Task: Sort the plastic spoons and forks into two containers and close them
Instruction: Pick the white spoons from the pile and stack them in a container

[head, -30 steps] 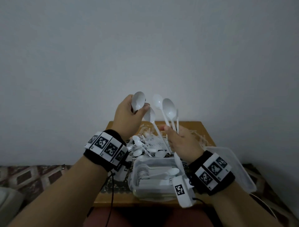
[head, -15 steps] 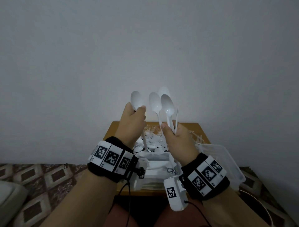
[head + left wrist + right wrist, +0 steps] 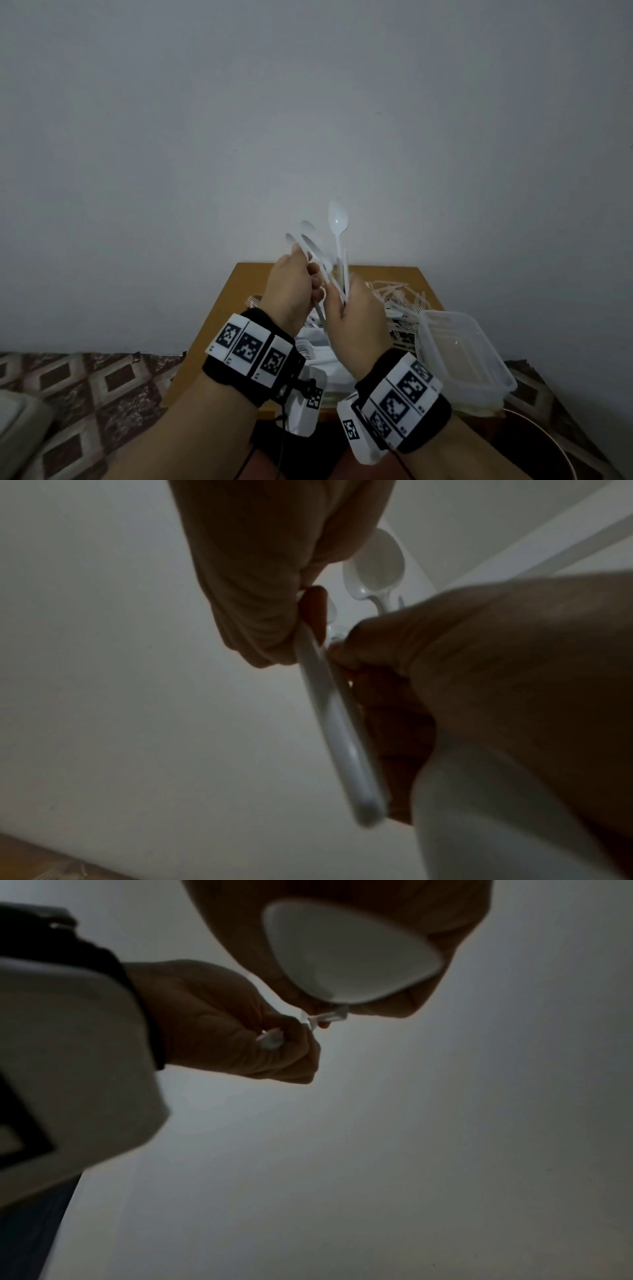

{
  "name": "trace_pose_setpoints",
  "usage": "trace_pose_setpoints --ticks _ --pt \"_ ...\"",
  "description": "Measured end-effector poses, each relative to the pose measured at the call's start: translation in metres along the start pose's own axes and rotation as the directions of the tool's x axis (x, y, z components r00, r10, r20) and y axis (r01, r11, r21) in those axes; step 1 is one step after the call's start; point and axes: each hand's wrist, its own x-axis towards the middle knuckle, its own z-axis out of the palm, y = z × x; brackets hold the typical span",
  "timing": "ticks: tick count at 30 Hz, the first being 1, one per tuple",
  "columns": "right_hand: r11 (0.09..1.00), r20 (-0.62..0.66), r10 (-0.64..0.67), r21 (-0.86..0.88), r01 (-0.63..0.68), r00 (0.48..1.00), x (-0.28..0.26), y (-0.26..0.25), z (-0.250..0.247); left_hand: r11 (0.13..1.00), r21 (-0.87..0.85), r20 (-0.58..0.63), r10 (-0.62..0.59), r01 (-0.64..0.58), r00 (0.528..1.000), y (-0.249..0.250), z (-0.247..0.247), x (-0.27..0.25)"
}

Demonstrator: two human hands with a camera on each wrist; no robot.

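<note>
You are holding both hands up close together in front of the pale wall, above the small wooden table (image 3: pixel 239 291). Your left hand (image 3: pixel 291 291) is curling its fingers around the handles of a few white plastic spoons (image 3: pixel 310 245), whose bowls are fanning out up and to the left. Your right hand (image 3: pixel 356 318) is pinching another white plastic spoon (image 3: pixel 338 219) by its handle, holding it upright with the bowl standing highest of all — a second thin white handle is rising beside it in the same grip. The knuckles of the two hands are nearly touching, and the handles are crossing between them.

On the table below, a loose heap of clear plastic forks (image 3: pixel 394 291) is lying near the far right corner. A clear rectangular plastic container (image 3: pixel 472 370) is sitting uncovered at the right edge, just beside that heap. Another clear container (image 3: pixel 318 353) is lying mostly hidden behind your wrists — white cutlery is showing inside it, though what kind you cannot tell.
</note>
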Motion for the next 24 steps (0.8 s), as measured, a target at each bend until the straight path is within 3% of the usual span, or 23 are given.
trace_pose_setpoints --ticks 6,8,10,13,16,21,24 --pt "0.999 0.096 -0.015 -0.047 0.020 0.995 -0.003 0.009 0.014 0.983 0.178 0.093 -0.070 0.052 0.993 -0.016 -0.012 0.002" --pt "0.999 0.130 -0.043 -0.021 0.046 0.991 -0.003 0.012 0.017 0.995 0.077 0.089 -0.071 0.065 0.993 -0.021 -0.013 0.003" --pt "0.996 0.151 -0.083 0.039 0.078 0.985 -0.005 0.013 0.020 0.999 -0.009 0.042 -0.049 0.049 0.998 -0.024 -0.015 0.005" --pt "0.979 0.072 -0.079 0.196 0.063 0.994 -0.007 0.014 0.019 0.999 0.037 -0.093 0.001 0.003 0.996 -0.022 -0.020 0.006" --pt "0.977 0.057 -0.077 0.201 0.064 0.995 -0.006 0.020 0.018 0.998 0.050 -0.129 0.041 -0.035 0.991 -0.016 -0.023 0.004" --pt "0.987 0.099 -0.080 0.150 0.064 0.992 -0.005 0.025 0.018 1.000 0.017 0.094 -0.006 0.005 0.996 -0.010 -0.023 -0.003" --pt "0.990 0.067 -0.044 0.134 0.034 0.997 -0.006 0.028 0.016 0.995 0.094 0.132 0.011 -0.023 0.991 -0.008 -0.025 -0.003"
